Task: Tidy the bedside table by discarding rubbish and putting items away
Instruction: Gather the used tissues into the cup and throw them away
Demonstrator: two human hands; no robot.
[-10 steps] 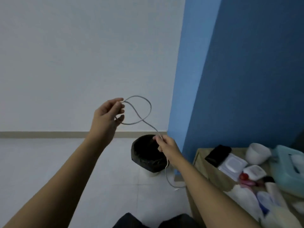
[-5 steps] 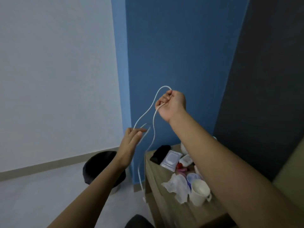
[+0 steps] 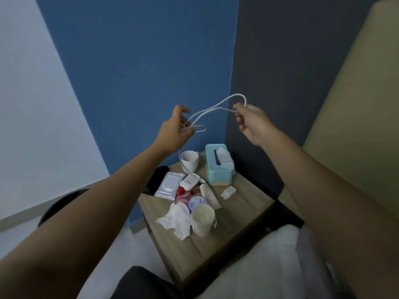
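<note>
My left hand (image 3: 176, 130) and right hand (image 3: 251, 123) fingers pinch looped cable (image 3: 212, 109) above cluttered table (image 3: 241, 214); tail dangles.

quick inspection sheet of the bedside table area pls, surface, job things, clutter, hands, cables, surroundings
surface: wooden bedside table, crowded at its back half.
job's things: white cable; crumpled tissue; wipes pack; tube; small bottle.
clutter: two white mugs; teal tissue box; round tub.
grippers: left hand and right hand each pinch cable loops above the table.
cables: loose tail hangs towards the tube.
surroundings: blue wall; black bin, partly hidden; bedding.
</note>
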